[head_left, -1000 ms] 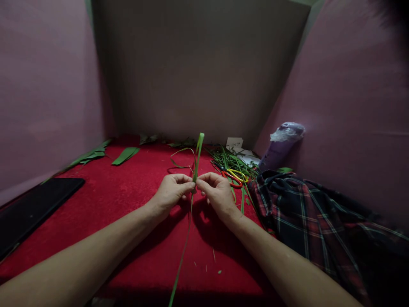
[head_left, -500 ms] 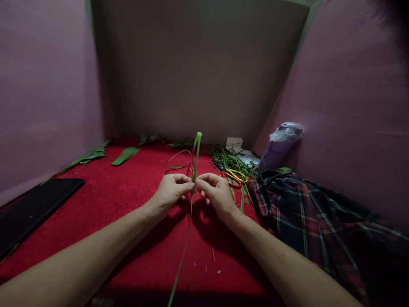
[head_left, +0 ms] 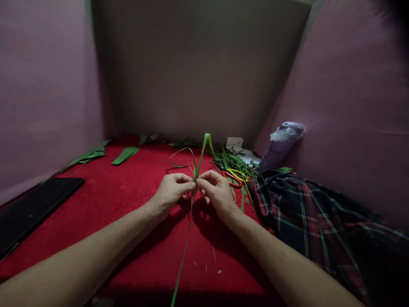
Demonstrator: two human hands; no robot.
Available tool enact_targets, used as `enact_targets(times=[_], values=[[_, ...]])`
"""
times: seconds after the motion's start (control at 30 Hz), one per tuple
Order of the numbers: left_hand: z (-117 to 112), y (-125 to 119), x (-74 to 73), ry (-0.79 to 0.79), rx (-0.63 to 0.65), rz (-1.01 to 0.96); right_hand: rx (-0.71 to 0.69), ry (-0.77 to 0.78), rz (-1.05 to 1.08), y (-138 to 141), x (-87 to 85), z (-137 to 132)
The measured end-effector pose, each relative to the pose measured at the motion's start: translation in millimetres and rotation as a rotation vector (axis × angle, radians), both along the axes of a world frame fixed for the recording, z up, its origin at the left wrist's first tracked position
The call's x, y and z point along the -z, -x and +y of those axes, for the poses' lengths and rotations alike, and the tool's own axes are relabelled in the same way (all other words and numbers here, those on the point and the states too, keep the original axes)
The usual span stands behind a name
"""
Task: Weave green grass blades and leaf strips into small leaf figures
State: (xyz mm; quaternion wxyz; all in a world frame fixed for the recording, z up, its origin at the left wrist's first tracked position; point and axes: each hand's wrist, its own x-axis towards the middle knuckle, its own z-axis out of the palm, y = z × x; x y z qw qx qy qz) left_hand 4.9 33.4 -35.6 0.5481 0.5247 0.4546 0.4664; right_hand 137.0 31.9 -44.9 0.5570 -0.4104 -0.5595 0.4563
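Over the middle of the red cloth, my left hand (head_left: 174, 189) and my right hand (head_left: 215, 192) meet fingertip to fingertip. Both pinch green leaf strips (head_left: 201, 158) at one spot, where thumbs and forefingers hide the crossing. One wide strip stands up from the pinch and folds over at its top, its end dropping to the right. A thinner strip (head_left: 180, 150) curls away in a loop to the left. Below the fingers a long narrow tail (head_left: 183, 256) hangs down towards the near table edge.
Scissors (head_left: 234, 176) with red and yellow handles lie beside a heap of cut leaves (head_left: 227, 157) at right. Behind are white cards (head_left: 234, 142) and a purple plastic-wrapped roll (head_left: 281, 143). Plaid cloth (head_left: 306, 209) lies right; a black flat device (head_left: 38, 211) and broad leaf (head_left: 125, 155) lie left.
The upright folded strip has tilted to the right, and its folded end now points right instead of left. Both hands keep their pinch in nearly the same place.
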Motion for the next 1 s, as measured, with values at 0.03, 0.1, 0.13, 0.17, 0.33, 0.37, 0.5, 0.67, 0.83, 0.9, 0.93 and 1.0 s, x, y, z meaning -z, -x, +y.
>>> enact_targets(times=[0.03, 0.1, 0.13, 0.17, 0.33, 0.37, 0.5, 0.67, 0.83, 0.9, 0.93, 1.0], values=[[0.0, -0.1, 0.1, -0.002, -0.001, -0.002, 0.002, 0.011, 0.009, -0.2, 0.0, 0.2], [0.2, -0.3, 0.2, -0.004, 0.003, -0.003, 0.007, 0.032, 0.023, -0.4, 0.1, 0.7], [0.2, -0.2, 0.3, -0.004, 0.005, -0.001, 0.007, 0.039, 0.028, -0.4, 0.1, 0.9], [0.2, -0.1, 0.3, -0.001, 0.007, 0.002, 0.004, 0.042, 0.032, -0.4, 0.2, 0.9], [-0.2, 0.1, -0.5, -0.002, -0.004, 0.017, -0.012, 0.037, 0.030, -0.4, 0.7, 0.0], [-0.1, 0.0, -0.5, -0.003, -0.003, 0.014, -0.016, 0.032, 0.028, -0.7, 0.9, 0.2], [0.8, -0.5, 0.3, 0.005, 0.031, -0.029, -0.027, 0.017, 0.025, -1.7, 1.7, 2.5], [1.7, 0.9, 2.0, 0.020, 0.095, -0.057, -0.011, 0.029, 0.038, -1.7, 0.5, 3.2], [3.3, 4.1, 4.8, -0.002, 0.135, -0.058, -0.029, 0.029, 0.048, -1.9, -0.2, 2.8], [3.5, 4.8, 5.2, -0.004, 0.132, -0.051, -0.035, 0.037, 0.037, -2.6, -1.0, 2.9], [3.4, 4.9, 5.0, -0.001, 0.130, -0.046, -0.040, 0.043, 0.031, -3.1, -1.7, 3.1], [2.7, 4.8, 3.9, 0.002, 0.121, -0.037, -0.063, 0.053, 0.021, -4.5, -3.3, 3.7]])
